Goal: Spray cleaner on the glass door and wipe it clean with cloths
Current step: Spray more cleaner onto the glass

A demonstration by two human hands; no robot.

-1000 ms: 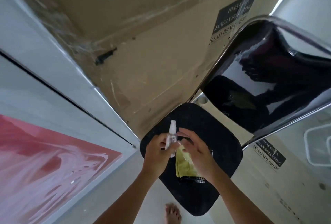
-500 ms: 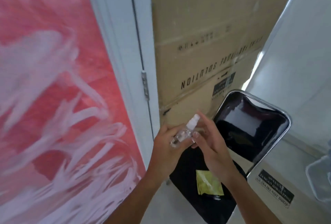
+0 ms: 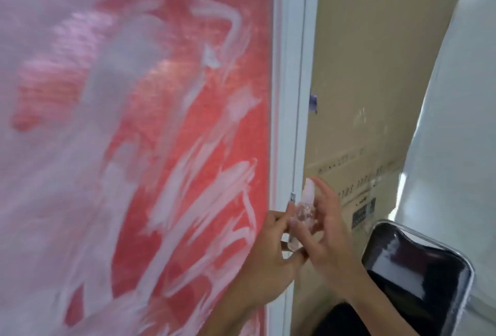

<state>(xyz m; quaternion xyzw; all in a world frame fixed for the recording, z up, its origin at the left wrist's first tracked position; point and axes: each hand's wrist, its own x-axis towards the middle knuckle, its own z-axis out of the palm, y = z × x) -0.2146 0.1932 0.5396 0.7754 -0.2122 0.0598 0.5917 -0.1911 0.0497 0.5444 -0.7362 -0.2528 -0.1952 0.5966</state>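
Two hands, left [image 3: 271, 260] and right [image 3: 331, 239], both pinching the upright spray bottle [image 3: 302, 215] between them.

The glass door [image 3: 134, 147] is seen smeared with matt white streaks over red. A clear plastic spray bottle [image 3: 302, 217] is held just beside its smooth white frame [image 3: 291, 94]. Matt brown cardboard [image 3: 375, 67] stands beyond; below it, a glossy black chair back [image 3: 413, 276] is rimmed in shiny metal.
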